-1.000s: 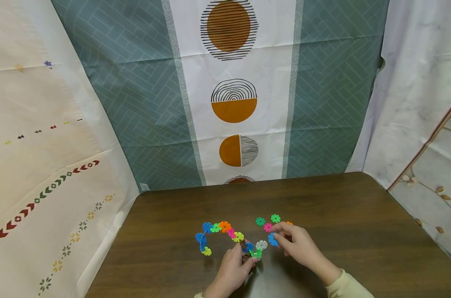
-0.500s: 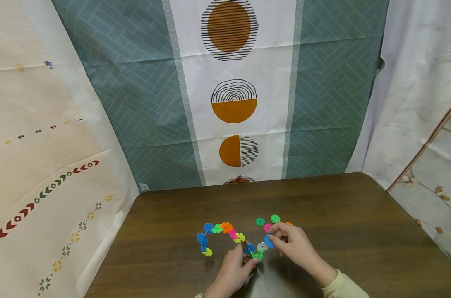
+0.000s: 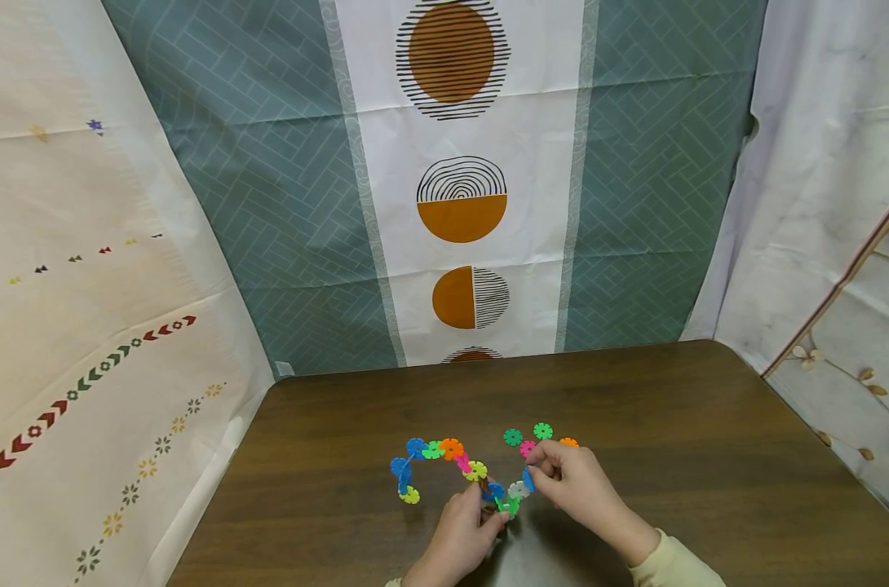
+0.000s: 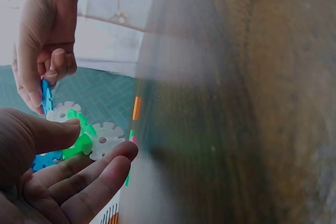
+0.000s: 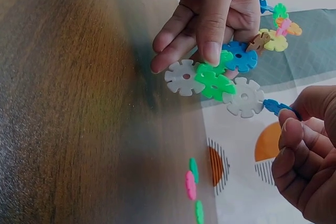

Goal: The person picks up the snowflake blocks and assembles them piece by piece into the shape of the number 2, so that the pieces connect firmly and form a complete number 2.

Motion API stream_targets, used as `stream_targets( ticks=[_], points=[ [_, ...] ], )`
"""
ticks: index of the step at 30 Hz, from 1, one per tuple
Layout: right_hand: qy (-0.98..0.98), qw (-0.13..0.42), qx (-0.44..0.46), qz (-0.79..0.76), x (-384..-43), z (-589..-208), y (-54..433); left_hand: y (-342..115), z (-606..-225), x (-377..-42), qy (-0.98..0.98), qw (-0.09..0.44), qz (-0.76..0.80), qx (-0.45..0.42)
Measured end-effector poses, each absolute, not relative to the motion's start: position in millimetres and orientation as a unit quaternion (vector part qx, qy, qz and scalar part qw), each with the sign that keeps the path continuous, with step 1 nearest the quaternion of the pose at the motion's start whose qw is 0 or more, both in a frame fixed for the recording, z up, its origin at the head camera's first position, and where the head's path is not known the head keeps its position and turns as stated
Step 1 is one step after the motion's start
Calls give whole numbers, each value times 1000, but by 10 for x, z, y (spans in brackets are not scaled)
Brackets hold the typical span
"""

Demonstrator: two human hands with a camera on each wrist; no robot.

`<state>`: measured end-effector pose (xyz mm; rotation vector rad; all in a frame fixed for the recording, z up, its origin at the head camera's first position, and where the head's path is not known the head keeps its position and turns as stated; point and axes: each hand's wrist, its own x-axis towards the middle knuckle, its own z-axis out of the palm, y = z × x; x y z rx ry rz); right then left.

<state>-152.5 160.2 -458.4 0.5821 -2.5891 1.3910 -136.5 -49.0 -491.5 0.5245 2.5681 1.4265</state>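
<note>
A chain of notched plastic discs in several colours hangs from my left hand point(image 3: 455, 530), whose thumb and fingers pinch it near a green disc point(image 5: 216, 83). My right hand point(image 3: 580, 489) pinches a blue disc point(image 5: 275, 107) between thumb and fingertips. In the right wrist view that blue disc meets the edge of a white disc point(image 5: 245, 98) at the chain's end. A second white disc point(image 5: 181, 77) sticks out on the other side of the green one. The chain runs left past a yellow disc point(image 3: 476, 470) and an orange disc point(image 3: 452, 448) to blue ones.
Loose discs lie on the brown table point(image 3: 327, 424) just beyond my right hand: a dark green disc point(image 3: 513, 438), a light green disc point(image 3: 543, 431), a pink disc point(image 3: 528, 448) and an orange loose disc point(image 3: 569, 442). A patterned cloth point(image 3: 635, 204) hangs behind the table.
My right hand has moved left with the blue disc, bringing it from beside the white disc up against its edge. The left hand and chain have shifted slightly right.
</note>
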Motion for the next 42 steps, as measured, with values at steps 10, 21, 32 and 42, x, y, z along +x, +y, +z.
stream_targets(
  ticks=[10, 21, 32, 42],
  points=[
    [-864, 66, 191, 462, -1528, -4577, 1591, -496, -4917, -1355, 860, 70, 472, 181],
    [-835, -35, 181, 519, -1546, -4566, 1602, -502, -4938, -1348, 866, 65, 459, 187],
    [-812, -68, 175, 553, -1575, -4703, 1623, -491, -4948, -1345, 862, 71, 466, 187],
    [-796, -112, 135, 579, -1564, -4705, 1627, -487, -4969, -1353, 857, 57, 476, 190]
  ],
)
